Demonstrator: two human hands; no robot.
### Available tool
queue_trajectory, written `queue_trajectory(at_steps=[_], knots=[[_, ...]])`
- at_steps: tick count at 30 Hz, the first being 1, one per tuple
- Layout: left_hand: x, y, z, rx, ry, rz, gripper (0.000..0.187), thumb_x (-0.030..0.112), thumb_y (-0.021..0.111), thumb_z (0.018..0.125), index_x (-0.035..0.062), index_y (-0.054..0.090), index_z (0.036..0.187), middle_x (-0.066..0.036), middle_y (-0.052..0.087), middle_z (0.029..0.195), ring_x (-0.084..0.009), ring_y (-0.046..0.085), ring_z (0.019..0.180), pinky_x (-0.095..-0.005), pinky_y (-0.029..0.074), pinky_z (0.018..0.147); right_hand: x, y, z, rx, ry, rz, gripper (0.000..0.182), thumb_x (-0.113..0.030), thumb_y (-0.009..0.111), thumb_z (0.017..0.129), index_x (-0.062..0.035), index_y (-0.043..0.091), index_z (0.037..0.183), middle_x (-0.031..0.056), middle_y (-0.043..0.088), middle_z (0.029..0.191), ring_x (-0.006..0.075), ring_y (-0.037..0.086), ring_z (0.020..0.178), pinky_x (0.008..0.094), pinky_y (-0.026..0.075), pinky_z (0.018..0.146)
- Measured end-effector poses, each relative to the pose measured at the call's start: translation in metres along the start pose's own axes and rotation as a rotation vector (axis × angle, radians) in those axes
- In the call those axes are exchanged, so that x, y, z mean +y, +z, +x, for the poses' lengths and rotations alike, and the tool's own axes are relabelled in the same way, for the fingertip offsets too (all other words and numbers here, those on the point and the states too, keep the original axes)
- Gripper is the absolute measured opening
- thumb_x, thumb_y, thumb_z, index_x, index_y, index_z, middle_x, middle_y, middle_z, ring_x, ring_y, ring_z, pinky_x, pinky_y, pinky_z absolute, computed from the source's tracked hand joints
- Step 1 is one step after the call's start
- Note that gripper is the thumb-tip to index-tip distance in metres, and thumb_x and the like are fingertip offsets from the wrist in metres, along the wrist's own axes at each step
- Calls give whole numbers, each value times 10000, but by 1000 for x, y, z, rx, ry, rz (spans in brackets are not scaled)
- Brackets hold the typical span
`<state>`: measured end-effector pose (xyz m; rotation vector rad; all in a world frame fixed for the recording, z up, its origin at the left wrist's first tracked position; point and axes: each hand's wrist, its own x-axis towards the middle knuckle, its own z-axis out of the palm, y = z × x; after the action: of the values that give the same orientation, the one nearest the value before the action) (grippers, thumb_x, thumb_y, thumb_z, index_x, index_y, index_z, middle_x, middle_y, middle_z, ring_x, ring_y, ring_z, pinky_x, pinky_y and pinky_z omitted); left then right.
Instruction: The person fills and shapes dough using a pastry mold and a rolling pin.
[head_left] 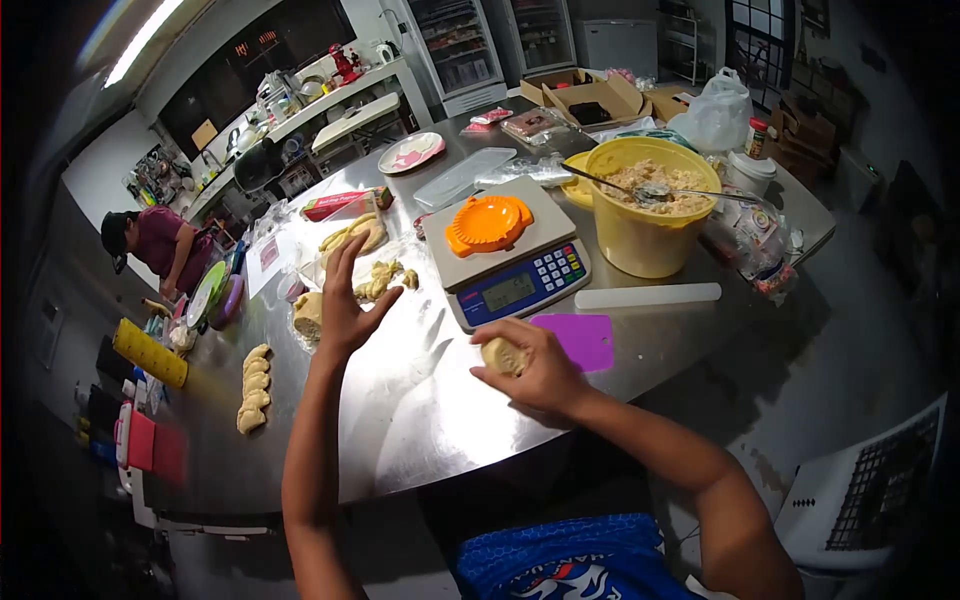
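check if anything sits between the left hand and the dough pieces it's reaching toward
Nothing visible does. The left hand hangs open above bare steel table, with the dough pieces just beyond its fingers. The right hand holds a dough ball apart from that.

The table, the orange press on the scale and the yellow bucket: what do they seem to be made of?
Table: likely stainless steel, brushed, with soft grey reflections. Orange press: apparently moulded plastic, glossy and ridged. Yellow bucket: probably plastic, smooth and opaque.

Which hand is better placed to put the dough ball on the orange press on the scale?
Probably the right hand: it already holds the dough ball, just below the scale with the orange press. The left hand is open, over by the dough pieces.
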<state>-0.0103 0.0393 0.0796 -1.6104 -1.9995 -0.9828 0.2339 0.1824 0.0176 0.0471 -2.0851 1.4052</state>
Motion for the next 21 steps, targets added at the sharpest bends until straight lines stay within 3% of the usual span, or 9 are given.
queue_trajectory(at_steps=[2, 4, 6, 8, 9, 14, 16, 17, 21], knots=[[-12, -10, -23, 1, 4, 109, 734, 224, 806, 722, 52, 468, 1351, -184, 508, 1311, -350, 468, 1253, -430, 394, 1038, -1, 5, 0, 16, 140, 11, 228, -93, 716, 785, -34, 616, 980, 155, 654, 1043, 256, 664, 941, 338, 511, 826], [-26, -8, -47, 51, -7, 57, 686, 192, 796, 721, 56, 496, 1323, -192, 519, 1289, -363, 477, 1240, -434, 392, 1038, 12, 9, 2, 128, -107, 23, 208, -44, 721, 765, -28, 618, 945, 136, 659, 1065, 243, 663, 963, 333, 508, 854], [-29, 2, -71, 64, -38, 43, 681, 167, 794, 703, 56, 509, 1311, -194, 512, 1301, -371, 467, 1251, -443, 377, 1051, 14, 6, 1, 111, -90, 39, 184, 0, 718, 751, -20, 632, 913, 113, 663, 1087, 221, 660, 990, 317, 496, 886], [-29, 5, -82, -74, -77, -14, 711, 172, 800, 689, 48, 505, 1324, -178, 510, 1315, -355, 436, 1292, -442, 353, 1077, 12, 5, -1, -5, -27, 130, 158, 28, 700, 756, -19, 643, 895, 96, 671, 1023, 178, 655, 934, 294, 496, 855], [-22, 0, -81, -87, -67, -2, 707, 175, 797, 693, 53, 506, 1326, -176, 510, 1316, -361, 434, 1293, -445, 353, 1077, 3, 5, -1, -30, -13, 115, 150, 32, 727, 757, -22, 650, 874, 76, 667, 946, 130, 633, 859, 269, 489, 800], [-27, -3, -74, -14, -10, -20, 675, 179, 781, 717, 61, 504, 1321, -160, 518, 1317, -371, 410, 1321, -460, 356, 1080, 12, 5, 1, -166, -50, 117, 144, -13, 792, 742, -19, 654, 784, 51, 657, 813, 117, 614, 783, 254, 475, 712], [-31, -6, -77, -3, -29, -32, 657, 188, 773, 728, 68, 505, 1316, -155, 522, 1314, -370, 403, 1328, -464, 352, 1086, 17, 5, -1, -216, 132, 260, 183, -30, 789, 752, -12, 622, 680, 41, 635, 724, 127, 605, 715, 257, 471, 663], [-32, -8, -77, 7, -43, -36, 654, 196, 770, 732, 73, 504, 1317, -156, 522, 1313, -370, 402, 1328, -463, 353, 1086, 11, 11, 0, -226, 104, 173, 287, -88, 756, 801, 4, 565, 607, 57, 579, 610, 124, 564, 587, 269, 440, 560], [-38, -10, -79, 28, -74, -34, 659, 212, 765, 741, 87, 498, 1330, -159, 516, 1321, -368, 399, 1329, -462, 352, 1089, 0, 27, -2, -389, 13, -153, 333, -143, 660, 875, 22, 556, 605, 116, 496, 522, 179, 506, 436, 332, 376, 451]])
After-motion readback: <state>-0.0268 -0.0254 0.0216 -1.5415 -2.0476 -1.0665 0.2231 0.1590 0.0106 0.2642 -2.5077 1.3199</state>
